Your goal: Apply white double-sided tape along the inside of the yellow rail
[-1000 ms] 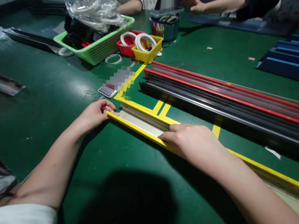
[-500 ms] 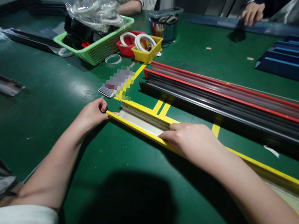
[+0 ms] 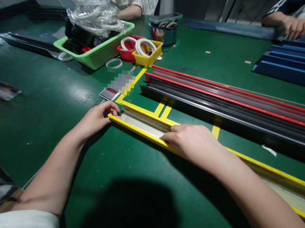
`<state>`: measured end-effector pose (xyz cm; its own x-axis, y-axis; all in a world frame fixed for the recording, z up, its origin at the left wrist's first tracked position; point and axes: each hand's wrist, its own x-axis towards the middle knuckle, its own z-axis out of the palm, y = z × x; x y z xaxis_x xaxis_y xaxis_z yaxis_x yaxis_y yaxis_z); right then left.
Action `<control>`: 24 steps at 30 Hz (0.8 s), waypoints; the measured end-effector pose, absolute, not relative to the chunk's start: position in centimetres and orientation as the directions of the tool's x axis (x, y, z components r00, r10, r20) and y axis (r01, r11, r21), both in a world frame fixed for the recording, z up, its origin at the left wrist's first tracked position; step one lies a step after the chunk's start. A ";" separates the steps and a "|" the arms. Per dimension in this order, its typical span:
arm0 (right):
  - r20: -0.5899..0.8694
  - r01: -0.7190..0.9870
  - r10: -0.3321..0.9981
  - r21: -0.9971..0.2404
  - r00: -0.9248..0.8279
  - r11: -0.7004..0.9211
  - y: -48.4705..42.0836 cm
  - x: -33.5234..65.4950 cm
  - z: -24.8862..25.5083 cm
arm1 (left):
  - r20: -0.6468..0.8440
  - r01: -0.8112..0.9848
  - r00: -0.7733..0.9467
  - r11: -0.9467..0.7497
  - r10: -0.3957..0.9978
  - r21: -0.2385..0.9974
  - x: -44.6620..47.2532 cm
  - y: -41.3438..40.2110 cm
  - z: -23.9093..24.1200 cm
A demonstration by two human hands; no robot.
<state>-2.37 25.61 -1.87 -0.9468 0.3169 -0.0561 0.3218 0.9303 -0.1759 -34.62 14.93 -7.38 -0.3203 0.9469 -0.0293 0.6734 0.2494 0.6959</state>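
A long yellow-edged channel strip with a pale inside lies on the green table, running from in front of me off to the right. My left hand is at its left end, fingers bent around the end and touching the near edge. Farther along, my right hand is closed on the near wall, with fingertips inside the channel. Its palm and forearm cover part of the strip. Just beyond the left end lies a phone, partly blurred out.
Beyond the strip lie black and red-edged channels, with blue ones at far right. A green basket and red and yellow trays hold supplies. Co-workers sit across; another person's hand is near the blue channels.
My left fingers have shifted from pinching the near edge to reaching over the strip's end. My right hand stays in place. The co-worker's hand at the back has moved right.
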 end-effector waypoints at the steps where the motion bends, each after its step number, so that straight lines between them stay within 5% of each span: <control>1: -0.058 0.324 0.318 -0.177 -0.946 0.929 25.6 -2.4 -1.9 | -0.044 0.669 -0.305 0.247 0.951 0.702 -34.7 14.9 -7.4; 7: -0.061 0.319 0.313 -0.185 -0.948 0.930 25.6 -2.4 -1.9 | -0.091 0.673 -0.197 0.202 0.976 0.712 -35.8 14.6 -7.2; 13: -0.068 0.318 0.311 -0.177 -0.948 0.931 25.5 -2.4 -1.8 | 0.160 0.807 -0.285 0.147 0.945 0.573 -34.5 14.4 -5.8; 20: -0.077 0.324 0.315 -0.192 -0.946 0.926 25.4 -2.4 -1.3 | 0.119 0.941 -0.059 0.015 0.991 0.339 -31.8 14.5 -6.1; 24: -0.070 0.313 0.306 -0.204 -0.950 0.927 25.3 -2.2 -1.1 | 0.163 0.950 -0.018 -0.034 0.986 0.310 -32.0 14.5 -6.7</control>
<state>-2.23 25.34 -1.12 -0.9496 0.3056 -0.0697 0.3134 0.9275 -0.2038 -31.96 14.52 -6.68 -0.0183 0.9865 0.1629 0.9500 -0.0337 0.3105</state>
